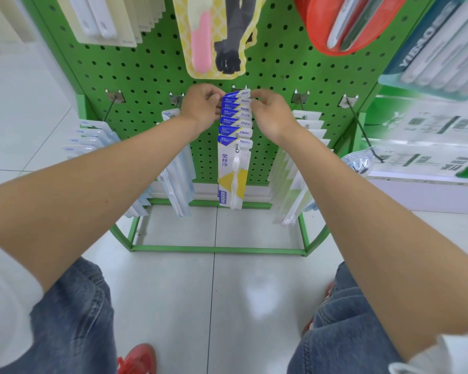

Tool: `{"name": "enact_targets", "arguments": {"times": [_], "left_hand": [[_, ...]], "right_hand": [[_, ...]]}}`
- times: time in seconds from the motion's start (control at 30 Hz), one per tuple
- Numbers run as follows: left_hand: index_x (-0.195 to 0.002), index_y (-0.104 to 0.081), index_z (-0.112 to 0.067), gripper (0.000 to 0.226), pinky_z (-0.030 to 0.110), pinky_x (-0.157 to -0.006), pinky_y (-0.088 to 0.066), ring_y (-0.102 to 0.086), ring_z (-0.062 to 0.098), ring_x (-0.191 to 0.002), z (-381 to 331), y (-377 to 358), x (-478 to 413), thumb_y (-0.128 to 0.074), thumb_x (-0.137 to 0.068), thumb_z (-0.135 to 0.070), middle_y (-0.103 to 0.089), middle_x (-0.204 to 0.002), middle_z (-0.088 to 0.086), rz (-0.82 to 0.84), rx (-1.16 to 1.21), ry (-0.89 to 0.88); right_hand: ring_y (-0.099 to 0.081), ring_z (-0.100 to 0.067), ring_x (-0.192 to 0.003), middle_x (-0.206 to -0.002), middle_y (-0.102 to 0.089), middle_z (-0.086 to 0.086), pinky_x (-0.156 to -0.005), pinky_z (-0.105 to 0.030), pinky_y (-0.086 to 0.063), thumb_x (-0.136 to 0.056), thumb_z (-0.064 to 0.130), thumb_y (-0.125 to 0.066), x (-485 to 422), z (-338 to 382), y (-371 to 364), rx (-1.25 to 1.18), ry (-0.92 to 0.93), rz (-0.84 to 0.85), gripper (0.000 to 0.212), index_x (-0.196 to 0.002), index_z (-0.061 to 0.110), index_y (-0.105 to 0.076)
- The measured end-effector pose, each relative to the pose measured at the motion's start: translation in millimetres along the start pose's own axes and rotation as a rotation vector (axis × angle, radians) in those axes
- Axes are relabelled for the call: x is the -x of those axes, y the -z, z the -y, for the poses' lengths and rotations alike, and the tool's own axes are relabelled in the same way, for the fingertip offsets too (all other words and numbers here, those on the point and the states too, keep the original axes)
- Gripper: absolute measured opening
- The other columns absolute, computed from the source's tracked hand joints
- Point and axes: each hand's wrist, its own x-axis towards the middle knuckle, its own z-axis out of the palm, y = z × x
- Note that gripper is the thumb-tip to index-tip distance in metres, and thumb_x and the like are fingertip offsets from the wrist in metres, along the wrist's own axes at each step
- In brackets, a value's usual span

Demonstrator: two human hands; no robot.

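Observation:
Several blue, white and yellow toothbrush packs (234, 168) hang in a row on one hook (237, 143) of a green pegboard rack (135, 68). My left hand (201, 106) pinches the left edges of the rearmost packs near the board. On the opposite side, my right hand (272, 112) pinches the right edges of the same packs. Both hands are at the back of the row, close to the pegboard. The frontmost pack hangs free at the hook's tip.
Neighbouring hooks carry white and pale blue packs (173, 168) on the left and white packs (295, 168) on the right. An empty hook (362, 130) juts out at far right. Larger packs hang above. The rack's green base frame (216, 249) stands on a tiled floor.

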Motion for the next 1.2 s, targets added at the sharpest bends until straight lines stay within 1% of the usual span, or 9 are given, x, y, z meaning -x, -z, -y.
{"name": "enact_targets", "arguments": {"times": [0.17, 0.23, 0.3, 0.43, 0.57, 0.7, 0.83, 1.0, 1.2], "left_hand": [[-0.108, -0.064, -0.008, 0.021, 0.038, -0.089, -0.056, -0.065, 0.017, -0.089, -1, 11, 13, -0.044, -0.103, -0.013, -0.065, -0.095, 0.001, -0.045, -0.094, -0.019], [-0.108, -0.064, -0.01, 0.021, 0.029, -0.083, -0.054, -0.06, 0.015, -0.086, -6, 17, 22, -0.044, -0.103, -0.014, -0.063, -0.095, 0.0, -0.066, -0.135, -0.045], [-0.11, -0.064, -0.01, 0.022, 0.018, -0.073, -0.045, -0.056, 0.012, -0.086, -14, 22, 34, -0.043, -0.103, -0.016, -0.062, -0.099, -0.002, -0.082, -0.221, -0.077], [-0.1, -0.062, -0.013, 0.018, 0.025, -0.06, -0.042, -0.053, 0.011, -0.066, -34, 28, 63, -0.045, -0.1, -0.017, -0.058, -0.079, -0.004, -0.085, -0.32, -0.152], [-0.084, -0.062, -0.016, 0.015, 0.034, -0.063, -0.048, -0.059, 0.022, -0.067, -43, 26, 98, -0.051, -0.095, -0.017, -0.062, -0.07, 0.001, -0.037, -0.365, -0.238], [-0.078, -0.062, -0.02, 0.017, 0.03, -0.06, -0.043, -0.054, 0.017, -0.069, -54, 10, 125, -0.054, -0.092, -0.017, -0.054, -0.065, -0.009, 0.007, -0.457, -0.327], [-0.083, -0.066, -0.019, 0.015, 0.032, -0.066, -0.049, -0.057, 0.014, -0.074, -60, -21, 136, -0.055, -0.092, -0.017, -0.059, -0.072, -0.01, 0.073, -0.448, -0.386], [-0.102, -0.064, -0.016, 0.011, 0.032, -0.077, -0.051, -0.061, 0.017, -0.084, -56, -65, 134, -0.06, -0.093, -0.016, -0.064, -0.093, -0.004, 0.225, -0.299, -0.305], [-0.099, -0.065, -0.018, 0.011, 0.036, -0.079, -0.052, -0.063, 0.02, -0.086, -56, -94, 129, -0.067, -0.089, -0.016, -0.064, -0.087, -0.004, 0.254, -0.297, -0.227]], "right_hand": [[-0.051, -0.011, -0.062, -0.089, -0.06, 0.001, -0.058, -0.024, -0.041, -0.101, 0.012, -0.036, 19, 6, 9, 0.056, 0.03, -0.04, 0.037, -0.135, 0.009, -0.051], [-0.055, -0.012, -0.064, -0.094, -0.062, -0.001, -0.06, -0.027, -0.047, -0.098, 0.008, -0.039, 32, 8, 14, 0.109, 0.079, -0.091, 0.036, -0.13, 0.007, -0.056], [-0.06, -0.017, -0.077, -0.098, -0.065, -0.003, -0.075, -0.034, -0.054, -0.093, 0.005, -0.046, 45, 9, 17, 0.166, 0.126, -0.172, 0.031, -0.118, 0.008, -0.064], [-0.059, -0.015, -0.077, -0.087, -0.065, 0.002, -0.076, -0.033, -0.053, -0.086, 0.002, -0.052, 75, 6, 24, 0.247, 0.168, -0.232, 0.024, -0.101, 0.008, -0.07], [-0.056, -0.015, -0.08, -0.09, -0.067, -0.001, -0.074, -0.032, -0.05, -0.084, 0.002, -0.052, 104, 2, 34, 0.316, 0.204, -0.253, 0.026, -0.101, 0.01, -0.07], [-0.052, -0.014, -0.083, -0.094, -0.065, -0.002, -0.075, -0.033, -0.048, -0.087, 0.002, -0.051, 124, -8, 48, 0.336, 0.203, -0.332, 0.026, -0.103, 0.009, -0.07], [-0.056, -0.02, -0.096, -0.104, -0.063, -0.008, -0.081, -0.033, -0.047, -0.088, -0.003, -0.047, 137, -24, 66, 0.337, 0.108, -0.392, 0.03, -0.108, 0.007, -0.067], [-0.056, -0.026, -0.121, -0.13, -0.061, -0.014, -0.103, -0.037, -0.046, -0.088, -0.009, -0.044, 139, -43, 80, 0.309, -0.014, -0.318, 0.045, -0.129, 0.002, -0.059], [-0.059, -0.025, -0.116, -0.129, -0.063, -0.01, -0.099, -0.036, -0.047, -0.091, -0.004, -0.045, 135, -53, 77, 0.318, -0.053, -0.246, 0.042, -0.128, 0.005, -0.06]]}}
